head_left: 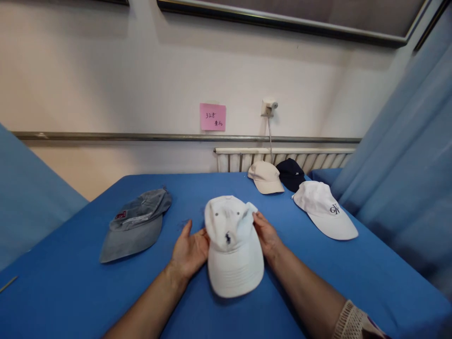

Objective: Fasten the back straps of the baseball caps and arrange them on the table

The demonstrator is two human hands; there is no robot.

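A white cap [233, 245] with a small dark logo lies in the middle of the blue table [197, 188], its brim toward me. My left hand [189, 251] rests palm-in against the cap's left side, thumb up and fingers tucked at the crown. On the other side my right hand [266, 234] pinches the crown's edge with its fingertips. Both hands hold the cap between them.
A grey cap [136, 225] lies to the left. A beige cap [265, 177], a dark navy cap [291, 173] and a white lettered cap [325, 209] sit at the back right. Blue curtains [406, 155] hang at both sides. A pink note [212, 117] is on the wall.
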